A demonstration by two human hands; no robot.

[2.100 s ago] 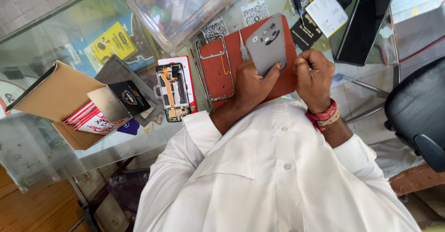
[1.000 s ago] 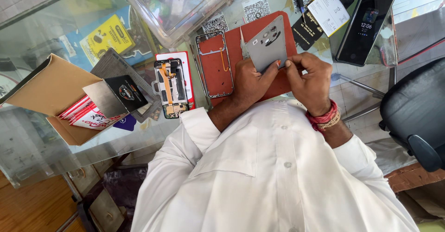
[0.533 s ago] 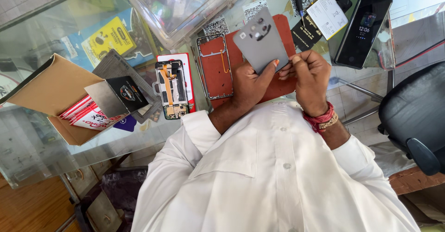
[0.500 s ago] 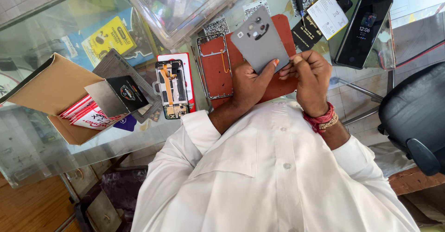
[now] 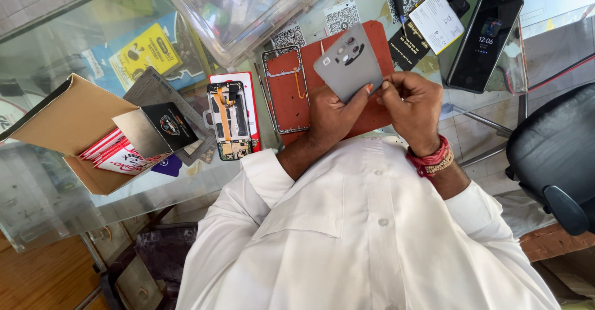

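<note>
Item: grey phone back cover (image 5: 348,62), flat panel with camera cut-outs near its upper end. It is being held up off the red work mat (image 5: 378,115), just above the glass table (image 5: 62,50), in front of the person's chest.

Long axis: running roughly from 5 o'clock to 11 o'clock, camera end pointing away from the person towards 11 o'clock, lower edge lying nearest the hands.

Left hand (image 5: 331,115): sitting below the cover at about 6 o'clock from its middle, fingers closing on the lower edge, thumb pressing up against the lower right corner. It is bearing the panel.

Right hand (image 5: 414,109): sitting at about 4 o'clock from the cover, fingers curled narrow, fingertips (image 5: 385,87) pinching right at the lower right corner beside the left thumb. Whether something thin is being gripped between them cannot be told.

Deciding relation: both hands are meeting at the same lower right corner; the cover is extending away from the fingers towards 11 o'clock, and the left hand is the nearer, carrying one.

Nearby: bare phone frame (image 5: 285,87) lying on the mat at 9 o'clock of the cover; opened phone (image 5: 228,121) with exposed boards further at 9 o'clock; black phone (image 5: 484,40), screen lit, at 3 o'clock; cardboard box (image 5: 68,130) well apart at 8 o'clock.
</note>
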